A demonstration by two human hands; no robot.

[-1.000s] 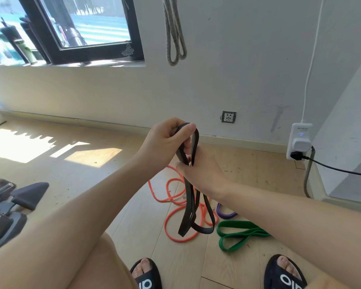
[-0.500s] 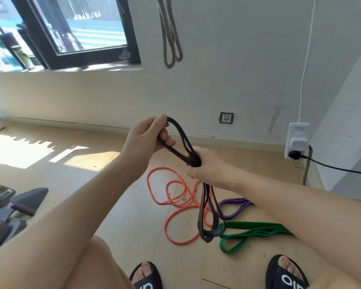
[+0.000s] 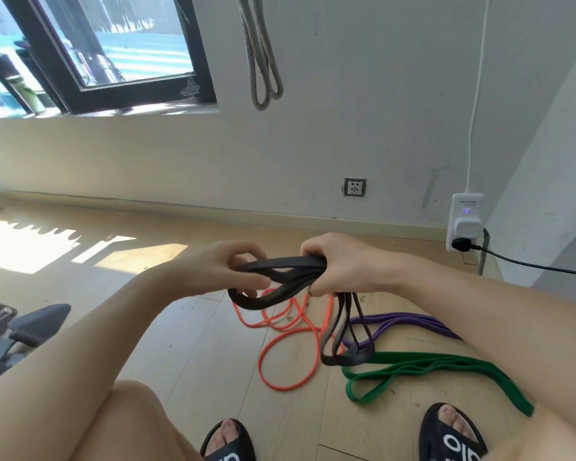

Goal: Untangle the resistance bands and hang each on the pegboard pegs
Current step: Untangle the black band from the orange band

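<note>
Looped black band (image 3: 281,277) stretched between both hands.

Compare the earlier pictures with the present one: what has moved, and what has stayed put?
The left hand dropped from above and drew sideways, stretching the black rubber resistance band flat between it and the right hand. Both hands keep their grip. The orange, purple and green bands lie unmoved on the floor.

Both arms (image 3: 90,331) are bare, with no sleeves. A bare knee (image 3: 127,424) shows near left. The feet wear black open-toe slides (image 3: 453,437) with white letters on the strap.
</note>
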